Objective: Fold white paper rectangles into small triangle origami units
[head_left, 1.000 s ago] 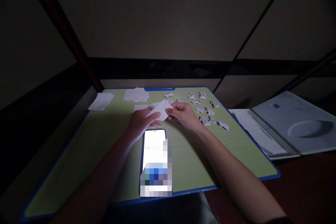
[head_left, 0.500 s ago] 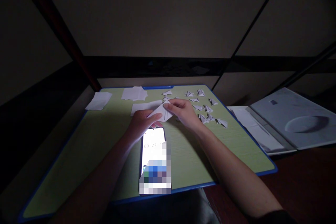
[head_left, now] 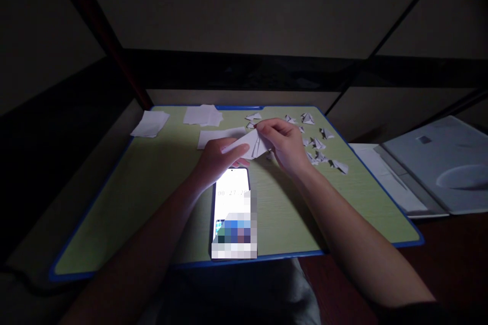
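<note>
A partly folded white sheet of paper [head_left: 254, 145] is held up between my two hands above the table. My left hand [head_left: 218, 158] pinches its left end, thumb on top and fingers beneath. On the right end, my right hand [head_left: 282, 141] grips the paper near its upper corner with thumb and curled fingers. Crease lines run across the paper's middle. Just below my left hand lies a lit phone [head_left: 233, 208] showing a timer, its lower part pixelated. Behind the hands rests a flat white sheet [head_left: 208, 137], partly covered by my left hand.
Several small folded paper pieces [head_left: 317, 143] lie scattered on the right of the green table [head_left: 282, 223]. Two stacks of white paper, one at the far left [head_left: 150, 124] and one at the back [head_left: 202, 115], sit there too. An open box [head_left: 434, 162] stands beyond the right edge.
The camera view has shifted, so the table appears higher and farther right. Both hands keep hold of the paper; my right hand now grips it farther toward its right end.
</note>
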